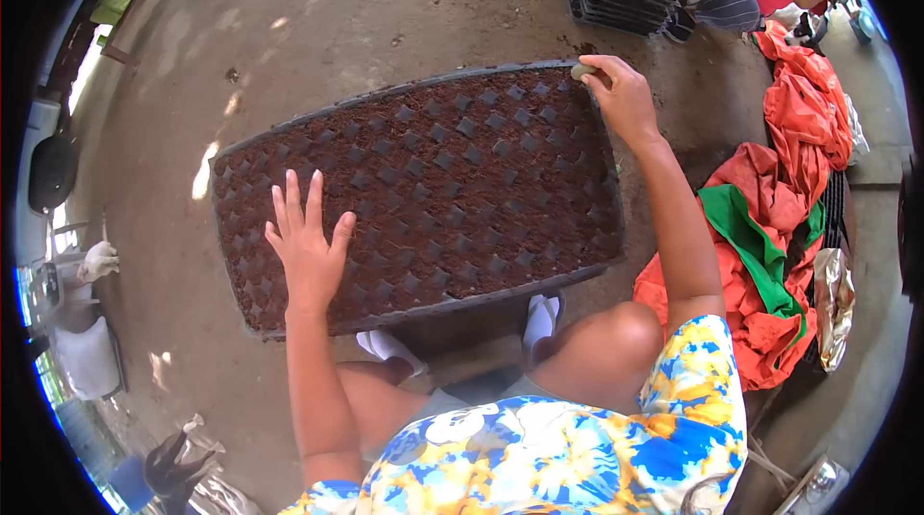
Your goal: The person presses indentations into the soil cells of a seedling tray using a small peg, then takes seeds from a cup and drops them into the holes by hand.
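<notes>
Patterned shirt (558,452) nearest camera. Right hand (624,101): grip pinched nearly closed on small greyish object (581,72) at far right corner of tray (500,291). Left hand (313,250): fingers spread, nothing grasped, over brown fill (404,120); contact unclear. Tray before knees, support hidden. Likely weighty, plastic flexing, loose fill spilling if tilted; best held by both short rims. No writing or brand readable.

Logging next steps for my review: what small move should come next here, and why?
Probably lower the small greyish piece onto the dark soil: the right hand pinches it at the far right corner of the tray, while the left hand is spread at the other end.
</notes>
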A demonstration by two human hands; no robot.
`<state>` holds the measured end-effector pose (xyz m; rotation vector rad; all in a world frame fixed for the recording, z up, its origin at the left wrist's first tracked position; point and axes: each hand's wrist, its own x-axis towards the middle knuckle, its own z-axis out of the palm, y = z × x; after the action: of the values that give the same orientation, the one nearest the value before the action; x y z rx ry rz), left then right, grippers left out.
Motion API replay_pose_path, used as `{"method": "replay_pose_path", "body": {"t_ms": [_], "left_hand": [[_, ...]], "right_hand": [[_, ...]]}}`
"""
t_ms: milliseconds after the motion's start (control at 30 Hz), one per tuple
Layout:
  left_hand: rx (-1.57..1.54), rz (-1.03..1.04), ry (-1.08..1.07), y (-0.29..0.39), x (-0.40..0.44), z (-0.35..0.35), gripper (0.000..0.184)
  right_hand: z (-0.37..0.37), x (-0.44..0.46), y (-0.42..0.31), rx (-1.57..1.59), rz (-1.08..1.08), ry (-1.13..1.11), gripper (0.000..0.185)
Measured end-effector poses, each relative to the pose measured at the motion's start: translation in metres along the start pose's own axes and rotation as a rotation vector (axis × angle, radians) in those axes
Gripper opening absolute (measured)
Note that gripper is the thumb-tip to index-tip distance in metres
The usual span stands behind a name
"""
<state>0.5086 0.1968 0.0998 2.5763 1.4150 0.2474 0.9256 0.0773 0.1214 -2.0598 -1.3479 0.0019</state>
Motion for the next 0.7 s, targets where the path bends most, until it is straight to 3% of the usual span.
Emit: {"method": "replay_pose_path", "body": {"t_ms": [233,600,700], "left_hand": [[-0.009,-0.047,-0.130,-0.005,0.002,0.005,0.065],[0.053,-0.019,-0.212,-0.009,0.001,0.009,0.070],[0.048,-0.010,-0.199,-0.010,-0.001,0.011,0.070]], "right_hand": [[0.015,0.001,0.014,-0.131,-0.107,-0.056,0.018],[-0.009,-0.025,-0.005,-0.054,0.053,-0.141,0.017],[-0.024,-0.037,-0.012,-0.106,0.064,-0.250,0.017]]}}
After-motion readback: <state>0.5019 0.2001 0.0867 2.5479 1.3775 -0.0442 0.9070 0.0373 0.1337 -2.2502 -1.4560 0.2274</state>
